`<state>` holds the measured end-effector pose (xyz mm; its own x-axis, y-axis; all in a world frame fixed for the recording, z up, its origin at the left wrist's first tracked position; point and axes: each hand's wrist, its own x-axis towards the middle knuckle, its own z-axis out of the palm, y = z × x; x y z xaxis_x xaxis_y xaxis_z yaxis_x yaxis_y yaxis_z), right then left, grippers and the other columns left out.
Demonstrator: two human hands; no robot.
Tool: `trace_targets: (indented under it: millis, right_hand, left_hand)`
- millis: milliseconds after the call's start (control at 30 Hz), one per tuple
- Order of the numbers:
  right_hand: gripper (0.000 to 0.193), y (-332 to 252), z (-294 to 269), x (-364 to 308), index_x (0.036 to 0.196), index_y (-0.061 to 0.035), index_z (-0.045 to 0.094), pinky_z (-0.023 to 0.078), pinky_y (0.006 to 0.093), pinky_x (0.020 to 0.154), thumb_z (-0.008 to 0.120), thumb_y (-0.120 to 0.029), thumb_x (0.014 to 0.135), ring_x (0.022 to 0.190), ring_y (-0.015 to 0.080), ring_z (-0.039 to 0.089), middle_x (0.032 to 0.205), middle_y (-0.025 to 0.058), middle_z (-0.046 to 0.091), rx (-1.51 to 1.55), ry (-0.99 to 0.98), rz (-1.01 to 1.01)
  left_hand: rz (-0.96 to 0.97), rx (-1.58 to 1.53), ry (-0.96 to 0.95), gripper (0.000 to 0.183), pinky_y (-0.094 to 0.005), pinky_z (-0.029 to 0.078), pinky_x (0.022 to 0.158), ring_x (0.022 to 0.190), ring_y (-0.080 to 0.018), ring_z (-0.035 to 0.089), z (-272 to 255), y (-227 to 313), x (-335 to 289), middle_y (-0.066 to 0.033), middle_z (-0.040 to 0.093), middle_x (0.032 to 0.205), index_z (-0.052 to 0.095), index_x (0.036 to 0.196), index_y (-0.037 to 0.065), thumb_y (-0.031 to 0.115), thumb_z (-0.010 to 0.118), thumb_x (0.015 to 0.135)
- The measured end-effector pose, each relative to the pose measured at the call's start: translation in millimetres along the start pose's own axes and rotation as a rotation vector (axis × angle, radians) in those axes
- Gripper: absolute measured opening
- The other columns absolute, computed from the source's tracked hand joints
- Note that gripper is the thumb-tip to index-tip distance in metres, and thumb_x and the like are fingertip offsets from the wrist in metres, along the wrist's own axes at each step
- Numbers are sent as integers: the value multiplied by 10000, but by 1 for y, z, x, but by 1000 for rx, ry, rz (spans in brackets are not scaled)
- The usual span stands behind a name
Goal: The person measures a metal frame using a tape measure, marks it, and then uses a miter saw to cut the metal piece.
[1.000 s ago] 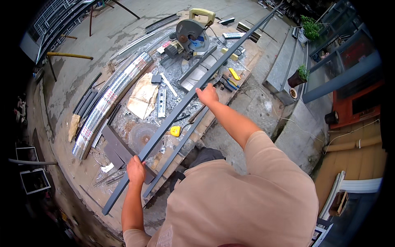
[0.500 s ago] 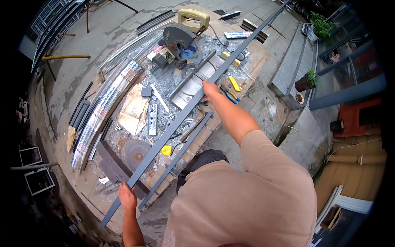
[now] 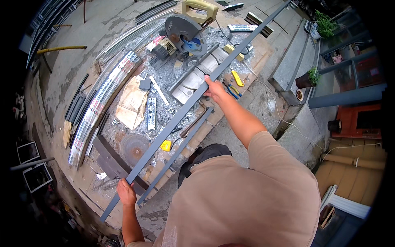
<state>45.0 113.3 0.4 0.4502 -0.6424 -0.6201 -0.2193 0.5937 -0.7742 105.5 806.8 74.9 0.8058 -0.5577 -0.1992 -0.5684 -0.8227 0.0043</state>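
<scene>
A long grey metal profile bar [image 3: 175,119] runs diagonally across the work board, from the lower left to the far upper right. Near its lower left end, my left hand [image 3: 126,193] is closed around it. Farther along, my right hand [image 3: 214,88] grips the bar with the thumb on top; its other fingers are partly hidden beneath. Just beyond the right hand stands a mitre saw [image 3: 185,37] with its blade head raised. The bar lies along the near side of the saw's metal bed [image 3: 189,88].
Yellow-handled pliers [image 3: 233,90] and a yellow utility knife [image 3: 237,78] lie right of the bar. Nearby are a tape measure [image 3: 166,145], a loose round blade [image 3: 135,149], cardboard [image 3: 131,103] and a shorter grey strip [image 3: 177,154]. Wrapped profiles [image 3: 103,107] line the left; a concrete step [image 3: 288,61] stands right.
The view has shifted slightly, with the saw sitting a little higher in it. My right hand's grip has altered, its thumb now lying over the bar. Both hands stay on the bar.
</scene>
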Motion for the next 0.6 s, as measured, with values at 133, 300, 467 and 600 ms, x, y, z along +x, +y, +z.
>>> trace_targets:
  millis: [133,300,467,600]
  right_hand:
    - [479,0,1,-3,1132,-20,656,646,479,825,682,-495,1071,885,280,735,1029,113,729,-38,17,8]
    - [405,9,6,6,1218,-63,639,623,470,839,652,-450,1097,912,257,738,1067,92,736,-80,56,37]
    - [419,21,19,18,1202,-46,640,615,412,749,672,-448,1088,825,235,719,1030,85,726,-52,58,27]
    - [429,36,28,23,1223,-27,643,613,388,683,679,-433,1087,790,225,720,1022,86,723,-42,63,46]
  left_hand:
    - [-33,-64,-56,546,-526,468,965,1100,-426,608,-7,11,8,-217,615,1182,542,1373,-22,246,758,949]
    - [18,-166,-31,571,-523,471,1026,1150,-440,610,-16,60,49,-229,617,1232,527,1421,-32,215,751,958]
    - [170,-234,-19,607,-531,495,1001,1121,-437,644,-3,163,139,-236,649,1207,505,1454,-18,219,753,954]
    - [230,-243,-51,502,-512,538,924,1065,-383,685,-2,265,213,-188,669,1153,539,1360,8,230,754,964]
